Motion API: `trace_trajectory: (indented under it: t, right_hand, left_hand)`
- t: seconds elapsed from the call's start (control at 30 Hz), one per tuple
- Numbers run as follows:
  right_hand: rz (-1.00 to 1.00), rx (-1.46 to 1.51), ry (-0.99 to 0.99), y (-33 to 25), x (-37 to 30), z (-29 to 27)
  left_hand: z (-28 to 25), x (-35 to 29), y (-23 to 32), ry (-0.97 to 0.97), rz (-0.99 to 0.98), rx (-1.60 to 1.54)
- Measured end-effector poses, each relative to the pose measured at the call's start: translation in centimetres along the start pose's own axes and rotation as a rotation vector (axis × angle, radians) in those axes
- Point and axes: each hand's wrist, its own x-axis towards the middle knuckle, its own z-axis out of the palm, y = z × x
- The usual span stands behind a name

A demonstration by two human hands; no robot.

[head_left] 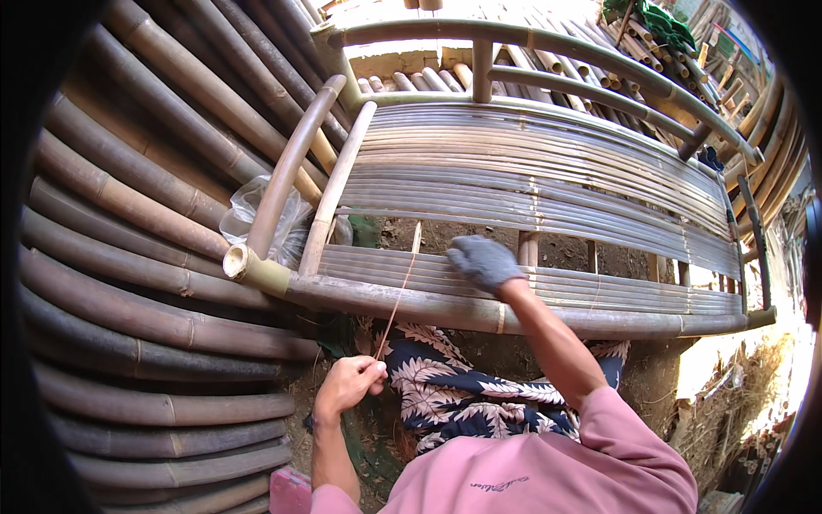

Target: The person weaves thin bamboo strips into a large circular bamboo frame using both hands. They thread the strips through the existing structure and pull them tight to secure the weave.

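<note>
Slatted bamboo seat (pixel 531 163): directly ahead, beyond the left hand (pixel 349 384), with a gap (pixel 563 254) behind its front slats (pixel 634 291). Thin strip (pixel 395 307): stretched from the left hand up across the front rail (pixel 591 322), bare fingers (pixel 373 370) pinched on it. Grey-gloved right hand (pixel 486 263): over the front slats, at the gap; finger closure unclear. Bamboo poles (pixel 154 321): stacked at left. Clear plastic bag (pixel 291 223): beside left armrest (pixel 289 167).
</note>
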Motion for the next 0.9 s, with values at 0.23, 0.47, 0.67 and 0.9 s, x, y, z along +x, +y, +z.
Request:
trace_trajectory:
  t: [0.23,0.47,0.67,0.9]
  right_hand:
    - [0.181,0.036,-0.233,-1.7,3.7,3.6]
    - [-0.049,-0.018,0.056,-3.3,1.0,3.6]
    - [-0.813,0.213,-0.221,-7.6,4.2,6.3]
    - [-0.681,0.227,-0.161,-6.3,0.7,5.9]
  left_hand:
    - [2.2,2.6,3.0,0.34,0.774,-0.612]
    - [1.8,2.3,4.7,0.624,0.585,-0.799]
    - [-0.9,2.4,4.8,0.634,0.489,-0.881]
    - [0.4,1.0,4.0,0.556,0.473,-0.88]
